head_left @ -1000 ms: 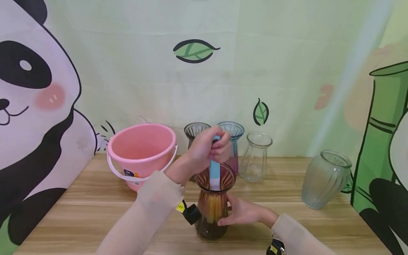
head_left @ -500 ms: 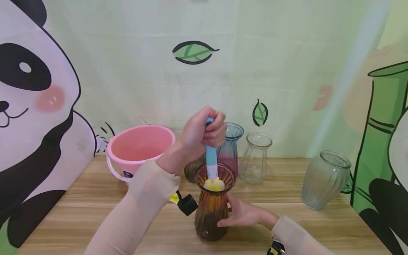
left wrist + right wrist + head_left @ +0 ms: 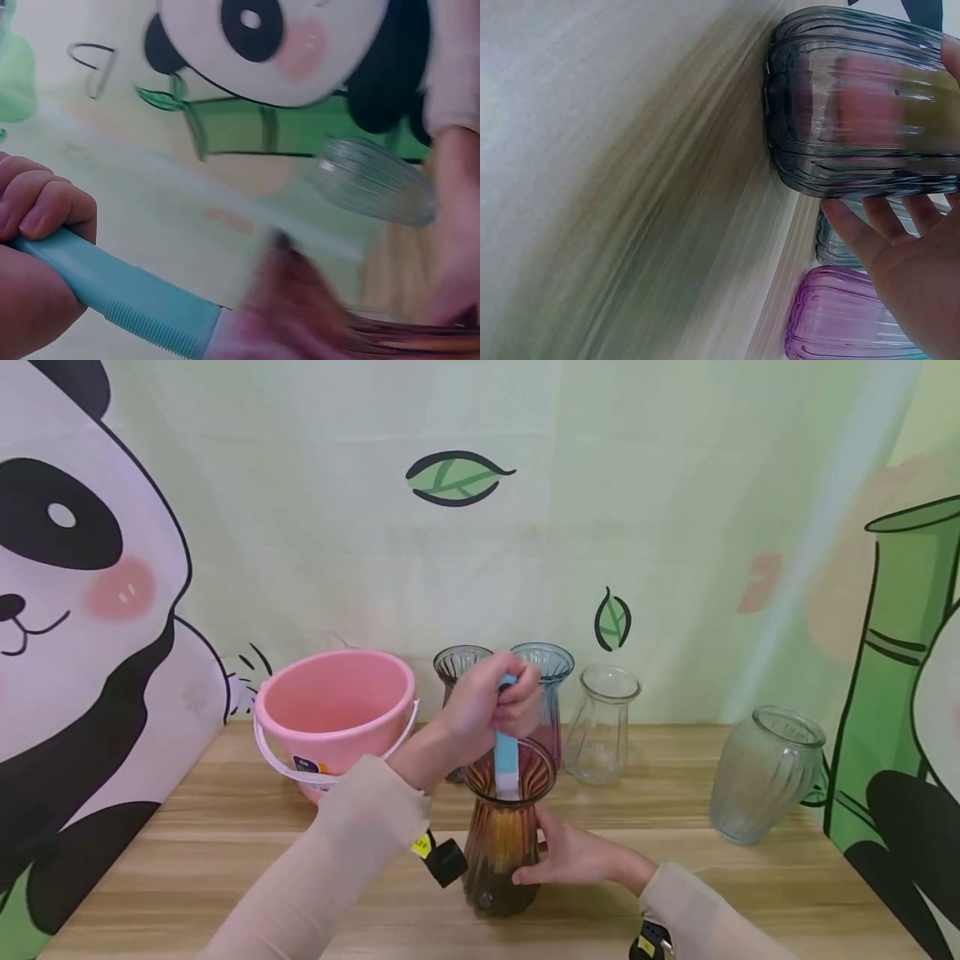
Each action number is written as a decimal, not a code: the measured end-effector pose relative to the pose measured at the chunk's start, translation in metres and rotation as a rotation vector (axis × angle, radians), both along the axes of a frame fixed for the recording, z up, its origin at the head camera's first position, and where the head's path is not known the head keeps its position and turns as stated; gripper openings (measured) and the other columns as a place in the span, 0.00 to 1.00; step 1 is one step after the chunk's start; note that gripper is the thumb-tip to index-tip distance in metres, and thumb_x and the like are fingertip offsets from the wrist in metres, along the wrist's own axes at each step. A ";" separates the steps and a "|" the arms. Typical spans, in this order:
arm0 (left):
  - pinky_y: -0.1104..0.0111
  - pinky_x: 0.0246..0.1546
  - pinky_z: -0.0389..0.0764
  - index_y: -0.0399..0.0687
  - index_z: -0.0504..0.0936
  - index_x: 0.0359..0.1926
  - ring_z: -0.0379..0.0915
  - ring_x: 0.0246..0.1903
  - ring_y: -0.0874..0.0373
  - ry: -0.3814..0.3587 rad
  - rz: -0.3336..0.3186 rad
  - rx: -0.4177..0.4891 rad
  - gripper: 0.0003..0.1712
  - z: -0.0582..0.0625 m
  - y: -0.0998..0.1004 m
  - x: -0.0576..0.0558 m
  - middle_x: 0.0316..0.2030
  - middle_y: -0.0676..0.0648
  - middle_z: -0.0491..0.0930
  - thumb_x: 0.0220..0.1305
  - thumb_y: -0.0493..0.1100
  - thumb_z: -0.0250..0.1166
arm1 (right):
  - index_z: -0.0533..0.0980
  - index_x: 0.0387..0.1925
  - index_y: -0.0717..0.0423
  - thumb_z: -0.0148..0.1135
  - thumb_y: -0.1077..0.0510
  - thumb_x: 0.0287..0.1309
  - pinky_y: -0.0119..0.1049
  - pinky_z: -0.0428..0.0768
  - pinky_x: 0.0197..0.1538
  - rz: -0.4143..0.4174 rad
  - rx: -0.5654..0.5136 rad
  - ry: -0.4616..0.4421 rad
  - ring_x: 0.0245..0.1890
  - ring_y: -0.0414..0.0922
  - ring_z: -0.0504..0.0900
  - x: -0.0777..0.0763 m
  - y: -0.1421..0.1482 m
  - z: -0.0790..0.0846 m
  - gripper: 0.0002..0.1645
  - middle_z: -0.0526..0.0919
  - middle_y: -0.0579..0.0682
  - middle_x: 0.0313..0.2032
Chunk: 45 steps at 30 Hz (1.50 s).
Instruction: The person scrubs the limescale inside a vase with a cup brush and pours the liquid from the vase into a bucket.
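Note:
My left hand (image 3: 487, 703) grips the light blue handle of a bottle brush (image 3: 506, 758), held upright over an amber, ribbed glass vase (image 3: 501, 864). The brush's head is down inside the vase, showing as a yellow-orange patch through the glass. Low on the vase's right side, my right hand (image 3: 573, 853) holds it, thumb toward me. In the left wrist view the left fingers wrap the top of the brush handle (image 3: 142, 296). The right wrist view shows the vase's ribbed base (image 3: 810, 105) and the right hand (image 3: 907, 255) around its side.
A pink bucket (image 3: 277, 718) with a white handle stands back left. Behind the hands are a dark grey glass vase (image 3: 453, 668), a blue-and-purple one (image 3: 551, 685) and a clear one (image 3: 600, 735). Another clear ribbed jar (image 3: 761, 785) stands far right on the wooden table (image 3: 637, 910).
My left hand rose, drawing the brush's yellow-and-white sponge head up to the vase's mouth, then pushed it back down inside. The right hand has kept its hold on the vase.

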State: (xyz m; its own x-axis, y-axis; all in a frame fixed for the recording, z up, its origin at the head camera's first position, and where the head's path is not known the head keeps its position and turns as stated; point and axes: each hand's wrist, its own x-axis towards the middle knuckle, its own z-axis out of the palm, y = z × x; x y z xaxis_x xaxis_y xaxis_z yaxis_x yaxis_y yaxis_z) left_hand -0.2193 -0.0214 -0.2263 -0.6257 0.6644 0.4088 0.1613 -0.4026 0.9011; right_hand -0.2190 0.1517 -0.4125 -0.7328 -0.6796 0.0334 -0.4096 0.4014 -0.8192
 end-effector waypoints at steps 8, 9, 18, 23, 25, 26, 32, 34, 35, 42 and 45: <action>0.71 0.13 0.45 0.50 0.51 0.11 0.43 0.08 0.63 -0.032 -0.077 0.025 0.17 -0.047 0.002 -0.012 0.07 0.56 0.51 0.55 0.35 0.31 | 0.51 0.64 0.54 0.68 0.54 0.48 0.33 0.74 0.52 0.009 -0.063 -0.068 0.57 0.50 0.70 -0.001 0.000 -0.003 0.47 0.67 0.55 0.58; 0.71 0.13 0.46 0.50 0.51 0.11 0.44 0.08 0.63 -0.028 -0.089 0.018 0.17 -0.050 0.002 -0.014 0.07 0.56 0.51 0.55 0.35 0.31 | 0.50 0.64 0.54 0.68 0.54 0.48 0.33 0.74 0.52 0.005 -0.064 -0.070 0.58 0.50 0.69 0.000 0.000 -0.004 0.47 0.66 0.55 0.59; 0.73 0.13 0.48 0.49 0.52 0.11 0.45 0.09 0.63 -0.024 -0.118 -0.045 0.18 -0.053 0.000 -0.017 0.08 0.56 0.53 0.58 0.37 0.33 | 0.51 0.65 0.59 0.65 0.48 0.50 0.41 0.73 0.55 0.045 0.069 0.037 0.61 0.53 0.65 -0.001 0.008 0.003 0.48 0.65 0.56 0.60; 0.73 0.13 0.48 0.50 0.53 0.10 0.45 0.08 0.63 -0.030 -0.118 -0.054 0.20 -0.053 0.001 -0.015 0.08 0.57 0.53 0.59 0.37 0.33 | 0.53 0.64 0.58 0.66 0.49 0.49 0.41 0.71 0.59 0.069 0.078 0.055 0.60 0.51 0.67 -0.006 0.009 0.003 0.46 0.67 0.54 0.60; 0.73 0.12 0.48 0.50 0.52 0.10 0.45 0.08 0.63 -0.030 -0.113 -0.045 0.20 -0.052 0.001 -0.015 0.07 0.56 0.52 0.59 0.37 0.33 | 0.54 0.63 0.58 0.67 0.51 0.48 0.39 0.70 0.59 0.068 0.048 0.041 0.60 0.51 0.68 -0.007 0.009 0.000 0.46 0.67 0.54 0.59; 0.73 0.12 0.48 0.50 0.52 0.10 0.45 0.08 0.63 -0.028 -0.107 -0.039 0.21 -0.052 0.001 -0.014 0.07 0.56 0.52 0.59 0.37 0.33 | 0.54 0.63 0.58 0.67 0.51 0.48 0.38 0.70 0.59 0.065 0.032 0.027 0.60 0.51 0.67 -0.007 0.009 -0.001 0.46 0.67 0.54 0.59; 0.73 0.13 0.48 0.49 0.51 0.09 0.44 0.08 0.63 -0.023 -0.024 -0.029 0.20 -0.033 0.001 -0.008 0.06 0.56 0.51 0.58 0.37 0.32 | 0.52 0.64 0.58 0.68 0.53 0.48 0.35 0.72 0.57 0.038 -0.027 -0.006 0.60 0.52 0.67 -0.007 0.007 -0.006 0.47 0.67 0.54 0.59; 0.73 0.13 0.48 0.50 0.51 0.09 0.43 0.08 0.63 -0.014 0.013 -0.035 0.20 -0.018 0.001 -0.004 0.06 0.57 0.51 0.58 0.37 0.33 | 0.52 0.63 0.59 0.68 0.53 0.48 0.34 0.73 0.56 0.026 -0.033 0.001 0.60 0.52 0.67 -0.007 0.006 -0.006 0.47 0.68 0.54 0.57; 0.73 0.13 0.47 0.50 0.51 0.09 0.43 0.08 0.63 -0.003 0.032 -0.039 0.20 -0.009 0.000 -0.002 0.06 0.57 0.51 0.57 0.37 0.33 | 0.52 0.63 0.59 0.69 0.53 0.47 0.33 0.73 0.55 0.021 -0.036 0.003 0.59 0.52 0.68 -0.007 0.006 -0.007 0.47 0.68 0.53 0.57; 0.70 0.12 0.42 0.51 0.51 0.08 0.38 0.08 0.62 0.036 0.149 0.036 0.21 0.038 -0.006 0.008 0.06 0.55 0.47 0.57 0.38 0.33 | 0.51 0.63 0.60 0.69 0.55 0.47 0.32 0.75 0.52 0.014 -0.065 -0.031 0.60 0.54 0.68 -0.005 0.002 -0.008 0.48 0.68 0.56 0.57; 0.70 0.12 0.42 0.51 0.50 0.08 0.39 0.07 0.61 0.021 0.145 0.037 0.21 0.042 -0.008 0.009 0.06 0.54 0.47 0.57 0.37 0.32 | 0.50 0.64 0.60 0.69 0.55 0.48 0.33 0.75 0.52 0.010 -0.063 -0.034 0.60 0.54 0.67 -0.004 0.001 -0.007 0.49 0.67 0.57 0.58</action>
